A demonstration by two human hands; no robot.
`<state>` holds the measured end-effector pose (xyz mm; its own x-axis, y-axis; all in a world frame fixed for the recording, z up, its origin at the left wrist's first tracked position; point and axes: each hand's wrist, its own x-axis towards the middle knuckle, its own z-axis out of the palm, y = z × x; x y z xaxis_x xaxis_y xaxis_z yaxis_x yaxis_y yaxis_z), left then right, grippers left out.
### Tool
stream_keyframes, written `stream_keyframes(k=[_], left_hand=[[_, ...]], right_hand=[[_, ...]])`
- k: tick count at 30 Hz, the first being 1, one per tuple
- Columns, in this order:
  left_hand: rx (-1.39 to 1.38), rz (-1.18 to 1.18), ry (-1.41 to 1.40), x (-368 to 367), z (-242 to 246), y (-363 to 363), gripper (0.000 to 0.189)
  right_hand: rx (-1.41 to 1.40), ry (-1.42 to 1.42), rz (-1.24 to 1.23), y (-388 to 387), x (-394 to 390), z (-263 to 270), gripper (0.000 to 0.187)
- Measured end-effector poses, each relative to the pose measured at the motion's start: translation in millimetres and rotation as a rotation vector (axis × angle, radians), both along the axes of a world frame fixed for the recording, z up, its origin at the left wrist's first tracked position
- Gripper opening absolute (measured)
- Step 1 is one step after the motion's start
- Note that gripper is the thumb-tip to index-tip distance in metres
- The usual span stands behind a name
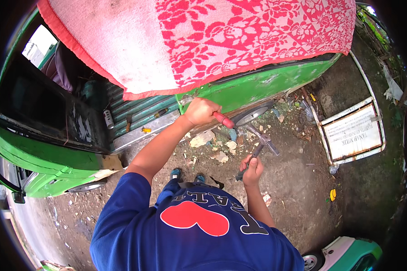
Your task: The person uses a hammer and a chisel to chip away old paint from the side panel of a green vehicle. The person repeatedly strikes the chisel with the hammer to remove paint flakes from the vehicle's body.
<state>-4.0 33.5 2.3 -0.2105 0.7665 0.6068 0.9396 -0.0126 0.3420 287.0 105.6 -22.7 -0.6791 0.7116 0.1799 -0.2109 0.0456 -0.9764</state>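
My left hand (201, 111) grips a tool by its red handle (224, 120) at the front corner of a green vehicle body panel (278, 84). The rest of that tool is hidden behind the fist, so its working end cannot be made out. A bit lower and to the right, my right hand (252, 170) holds a hammer (268, 140) by its dark handle, the metal head pointing up and away from me. Between the hammer head and the red handle there is a gap. Scraped, chipped paint shows at the panel corner beside my left fist.
A pink flowered blanket (224, 44) drapes over the vehicle. On the ridged floor inside the doorway lie a spray can (108, 119), a brush (128, 124) and a yellow-handled tool (146, 130). Broken flakes (203, 139) litter the ground. A framed white sign (354, 133) bears writing.
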Motion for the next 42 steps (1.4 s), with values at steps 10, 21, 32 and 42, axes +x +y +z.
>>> stream_keyframes(k=[10,21,32,42], left_hand=[[0.044,-0.056,-0.009,0,0,-10,0.031],[0.096,-0.075,-0.035,2,10,-9,0.035],[0.119,-0.082,-0.016,1,7,-10,0.035],[0.125,-0.079,-0.023,1,8,-12,0.034]], right_hand=[[-0.036,-0.103,0.040,-2,2,-7,0.042],[-0.060,-0.103,0.029,-5,3,-7,0.039],[-0.017,-0.146,0.028,-7,5,-9,0.040],[-0.024,-0.129,0.042,-9,4,-8,0.041]])
